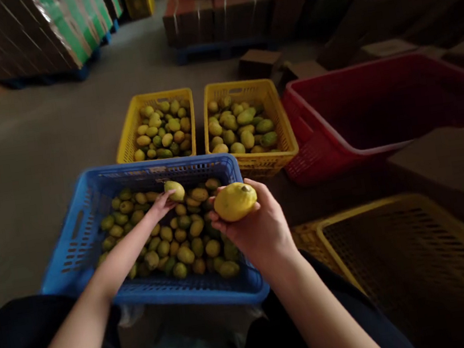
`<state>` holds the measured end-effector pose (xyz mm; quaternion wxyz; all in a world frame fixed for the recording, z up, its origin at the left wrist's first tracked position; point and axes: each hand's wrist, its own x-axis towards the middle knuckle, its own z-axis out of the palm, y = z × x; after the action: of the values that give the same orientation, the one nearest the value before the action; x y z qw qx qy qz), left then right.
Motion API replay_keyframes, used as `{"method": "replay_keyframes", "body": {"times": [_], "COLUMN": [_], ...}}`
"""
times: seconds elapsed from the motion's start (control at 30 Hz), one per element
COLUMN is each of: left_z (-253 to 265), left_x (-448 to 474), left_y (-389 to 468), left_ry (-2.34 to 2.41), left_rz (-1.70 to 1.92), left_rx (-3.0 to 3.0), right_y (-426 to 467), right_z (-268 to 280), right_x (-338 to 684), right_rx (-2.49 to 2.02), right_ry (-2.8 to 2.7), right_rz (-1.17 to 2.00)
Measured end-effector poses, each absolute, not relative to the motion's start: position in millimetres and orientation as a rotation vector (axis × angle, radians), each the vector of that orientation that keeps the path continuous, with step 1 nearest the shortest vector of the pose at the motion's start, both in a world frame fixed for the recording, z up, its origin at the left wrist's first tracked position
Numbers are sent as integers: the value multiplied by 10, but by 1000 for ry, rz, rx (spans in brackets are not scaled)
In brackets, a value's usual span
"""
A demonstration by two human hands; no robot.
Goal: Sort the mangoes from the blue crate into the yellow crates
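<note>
A blue crate [66, 237] full of yellow and green lemons [185, 254] stands in front of me. Over its far part, my left hand [161, 206] has its fingers closed around a pale yellow-green lemon [175, 191]. My right hand [261, 227] is above the crate's right rim, palm up. In it rests a larger, bright yellow lemon [236, 201], with a dark stem spot on its upper right end. The fingers curl around its underside and sides.
Beyond the blue crate stand two yellow crates [123, 138] [285, 123] with similar fruit. A large red bin [317, 139] is at right, with a yellow crate [350, 215] nearer me. Stacked cartons on pallets [216, 18] line the back.
</note>
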<state>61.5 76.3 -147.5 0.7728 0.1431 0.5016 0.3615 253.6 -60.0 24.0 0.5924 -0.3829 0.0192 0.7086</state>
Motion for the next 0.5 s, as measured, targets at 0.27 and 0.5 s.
{"method": "replay_keyframes", "body": {"times": [0.27, 0.5], "left_z": [30, 602], "left_x": [225, -7], "left_y": [597, -25], "left_ry": [562, 481], "left_rz": [952, 986], "left_rx": [343, 372], "right_y": [-641, -646], "right_z": [528, 445], "right_x": [2046, 1902], "right_rx": [-737, -779], "right_ry": [-481, -561], "right_rz": [1880, 1772]}}
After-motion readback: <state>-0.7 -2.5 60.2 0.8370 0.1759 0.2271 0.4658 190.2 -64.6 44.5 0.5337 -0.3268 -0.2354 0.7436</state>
